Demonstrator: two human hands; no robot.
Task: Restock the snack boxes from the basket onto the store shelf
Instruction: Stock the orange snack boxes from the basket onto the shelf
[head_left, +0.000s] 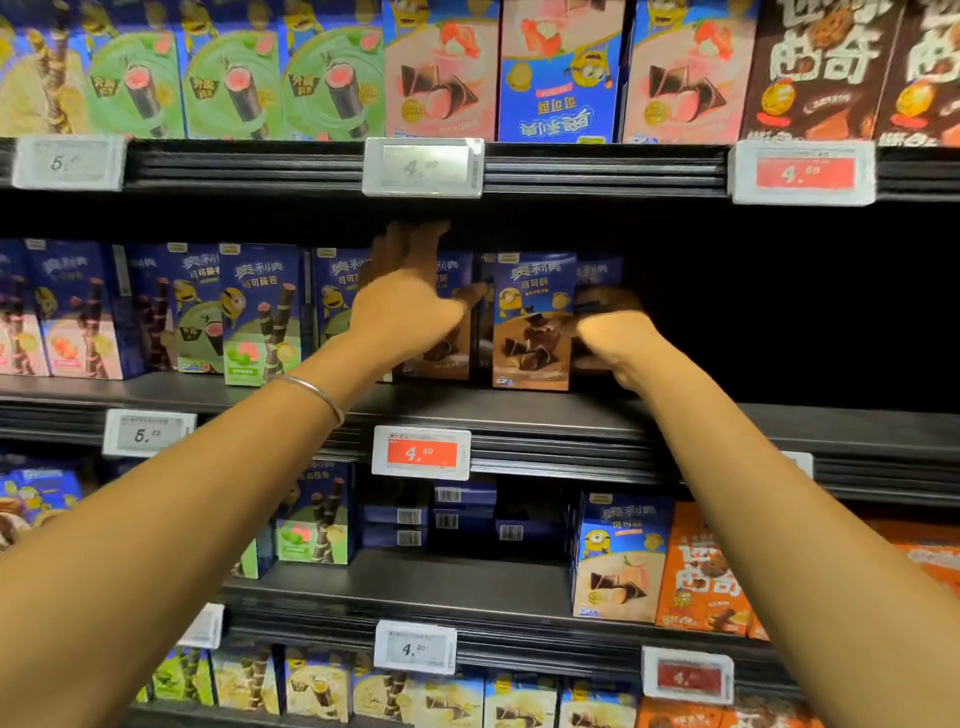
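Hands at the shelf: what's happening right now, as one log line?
left hand: open, blurred | right hand: grips brown snack box | brown snack box: upright on middle shelf

Left hand (405, 312): fingers (410, 249) smeared, contact with the boxes behind unclear. It covers most of the covered brown box (441, 353). Right hand (615, 338): fingertips hidden at the side of the front brown box (532, 322); grip or no grip, cannot tell. Middle shelf (571, 410) right of it lost in shadow. Top row boxes (441, 78) cut by upper edge, bottom row (519, 701) by lower. Small print on price tag (422, 453) unreadable
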